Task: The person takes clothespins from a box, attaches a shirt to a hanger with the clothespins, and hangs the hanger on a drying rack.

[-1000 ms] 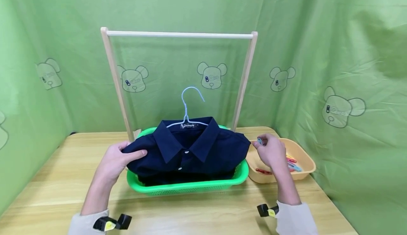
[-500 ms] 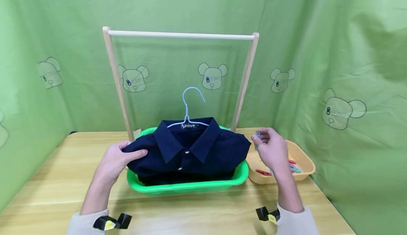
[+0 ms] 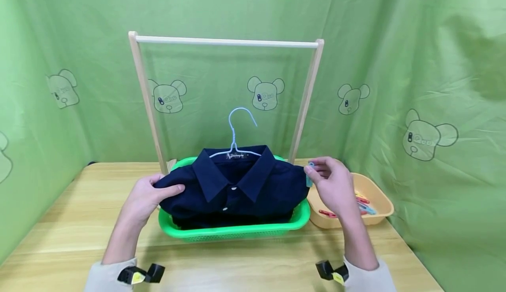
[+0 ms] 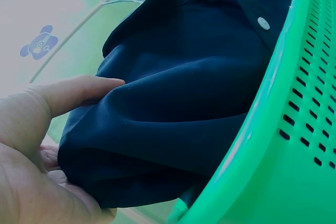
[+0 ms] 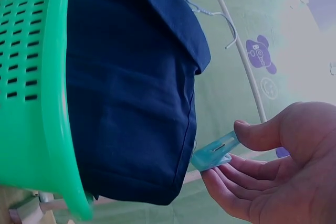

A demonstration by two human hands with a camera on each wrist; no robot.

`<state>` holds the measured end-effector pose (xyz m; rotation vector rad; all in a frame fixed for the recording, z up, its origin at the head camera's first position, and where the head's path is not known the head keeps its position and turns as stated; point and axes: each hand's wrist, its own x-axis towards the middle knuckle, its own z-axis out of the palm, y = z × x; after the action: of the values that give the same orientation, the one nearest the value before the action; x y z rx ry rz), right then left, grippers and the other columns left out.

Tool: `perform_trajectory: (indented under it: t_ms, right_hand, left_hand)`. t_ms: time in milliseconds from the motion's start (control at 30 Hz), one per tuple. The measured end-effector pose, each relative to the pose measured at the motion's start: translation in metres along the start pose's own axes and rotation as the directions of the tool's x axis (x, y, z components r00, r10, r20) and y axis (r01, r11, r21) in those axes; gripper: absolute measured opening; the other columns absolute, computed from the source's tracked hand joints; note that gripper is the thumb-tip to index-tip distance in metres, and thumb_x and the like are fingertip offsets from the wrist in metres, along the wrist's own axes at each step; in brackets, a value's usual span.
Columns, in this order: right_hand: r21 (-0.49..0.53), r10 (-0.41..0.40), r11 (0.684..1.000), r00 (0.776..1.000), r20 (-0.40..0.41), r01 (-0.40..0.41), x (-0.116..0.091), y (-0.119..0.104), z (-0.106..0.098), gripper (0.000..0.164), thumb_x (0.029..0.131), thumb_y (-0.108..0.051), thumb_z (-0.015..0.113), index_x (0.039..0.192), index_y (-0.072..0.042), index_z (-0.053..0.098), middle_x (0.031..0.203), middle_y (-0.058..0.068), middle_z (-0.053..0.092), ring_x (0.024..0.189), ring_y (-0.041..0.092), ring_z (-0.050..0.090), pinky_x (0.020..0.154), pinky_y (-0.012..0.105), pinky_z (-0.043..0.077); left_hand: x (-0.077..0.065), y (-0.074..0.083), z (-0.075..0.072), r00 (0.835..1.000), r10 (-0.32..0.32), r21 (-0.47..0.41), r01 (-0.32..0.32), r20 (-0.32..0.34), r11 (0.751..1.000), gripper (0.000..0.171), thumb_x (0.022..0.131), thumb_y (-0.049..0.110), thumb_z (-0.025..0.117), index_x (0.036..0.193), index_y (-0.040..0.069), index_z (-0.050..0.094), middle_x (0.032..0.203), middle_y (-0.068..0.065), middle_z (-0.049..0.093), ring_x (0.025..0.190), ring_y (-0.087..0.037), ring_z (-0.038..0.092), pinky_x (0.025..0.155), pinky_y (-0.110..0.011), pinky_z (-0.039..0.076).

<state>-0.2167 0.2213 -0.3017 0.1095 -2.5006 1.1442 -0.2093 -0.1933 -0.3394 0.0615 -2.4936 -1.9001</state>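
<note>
A dark navy shirt [image 3: 288, 182] with a collar and white buttons lies in a green basket [image 3: 245, 231], and a pale blue wire hanger [image 3: 233, 135] sits inside its neck, hook up. My left hand [image 3: 143, 202] holds the shirt's left shoulder, thumb on top and the other fingers beneath; the left wrist view shows the folded cloth [image 4: 157, 124] between them. Between thumb and fingers of my right hand [image 3: 334, 184] is a light blue clothespin [image 5: 215, 151]. Its tip is at the edge of the shirt's right shoulder; I cannot tell whether it bites the cloth.
Behind the basket stands a wooden rack with a white crossbar [image 3: 225, 41]. At the right, an orange-yellow tray [image 3: 381, 195] holds several coloured clothespins [image 3: 364, 205]. Green printed curtain [image 3: 221, 2] surrounds the wooden table [image 3: 237, 265].
My right hand has moved left from over the tray to the shirt's right shoulder, and the clothespin has turned upright in its fingers. My left hand stays on the shirt.
</note>
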Motion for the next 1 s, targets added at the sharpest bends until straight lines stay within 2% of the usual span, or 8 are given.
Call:
perform_trajectory:
  t_ms: [67,133,300,433,533,767,1000]
  right_hand:
    - [0.016,-0.009,1.000,1.000,0.009,0.009,-0.001,-0.002,0.001,0.031,0.100,-0.025,0.066,0.121,-0.002,0.067,0.112,0.016,0.069,0.103,0.028,0.066,0.082,0.010,0.046]
    - [0.033,-0.011,0.999,1.000,0.018,0.010,-0.002,-0.005,0.003,0.031,0.100,-0.025,0.066,0.121,-0.002,0.067,0.111,0.017,0.069,0.103,0.028,0.066,0.082,0.009,0.045]
    - [0.043,-0.012,0.999,0.999,0.040,0.010,0.000,-0.007,0.007,0.033,0.101,-0.027,0.065,0.124,-0.004,0.067,0.112,0.017,0.070,0.104,0.028,0.067,0.084,0.016,0.048]
    - [0.034,-0.043,0.999,0.998,0.053,0.041,0.002,-0.010,0.010,0.033,0.102,-0.026,0.062,0.126,-0.004,0.067,0.112,0.016,0.071,0.105,0.029,0.068,0.091,0.033,0.053]
    - [0.037,-0.064,0.997,0.996,0.058,0.062,0.005,-0.015,0.012,0.032,0.103,-0.027,0.061,0.124,-0.003,0.068,0.110,0.016,0.071,0.105,0.029,0.068,0.095,0.045,0.052]
    - [0.084,-0.101,0.992,0.990,0.096,0.093,0.016,-0.033,0.019,0.029,0.102,-0.025,0.063,0.121,-0.005,0.068,0.109,0.015,0.070,0.104,0.028,0.067,0.096,0.046,0.052]
    - [0.068,-0.156,0.987,0.980,0.126,0.149,0.025,-0.051,0.022,0.026,0.099,-0.027,0.067,0.119,-0.010,0.069,0.106,0.012,0.074,0.101,0.027,0.070,0.091,0.045,0.055]
  left_hand:
    - [0.000,0.000,0.000,1.000,0.001,0.000,-0.001,-0.004,1.000,0.024,0.084,0.028,0.083,0.086,0.011,0.065,0.082,0.008,0.064,0.085,-0.013,0.056,0.076,-0.028,0.048]
    - [0.001,0.000,0.001,1.000,0.004,0.001,-0.004,-0.008,1.000,0.024,0.084,0.027,0.083,0.085,0.011,0.065,0.081,0.008,0.063,0.085,-0.013,0.056,0.076,-0.028,0.048]
    - [0.000,0.001,0.002,1.000,0.003,0.012,-0.003,-0.005,1.000,0.025,0.084,0.028,0.083,0.085,0.011,0.065,0.082,0.007,0.063,0.086,-0.014,0.056,0.077,-0.029,0.048]
    - [0.000,0.001,0.003,1.000,0.003,0.015,-0.003,-0.004,1.000,0.025,0.084,0.028,0.083,0.086,0.011,0.065,0.082,0.007,0.063,0.086,-0.014,0.056,0.076,-0.029,0.047]
    - [0.000,0.002,0.003,1.000,0.004,0.017,-0.004,-0.002,1.000,0.025,0.084,0.028,0.082,0.086,0.011,0.065,0.082,0.008,0.063,0.087,-0.014,0.056,0.077,-0.028,0.048]
    - [0.000,0.001,0.003,1.000,0.005,0.011,-0.005,0.004,1.000,0.024,0.085,0.028,0.082,0.087,0.011,0.065,0.083,0.007,0.064,0.087,-0.013,0.057,0.078,-0.028,0.048]
    - [0.000,0.001,0.003,1.000,0.003,0.022,-0.003,-0.002,1.000,0.025,0.084,0.028,0.083,0.084,0.011,0.064,0.081,0.008,0.062,0.085,-0.014,0.056,0.076,-0.028,0.048]
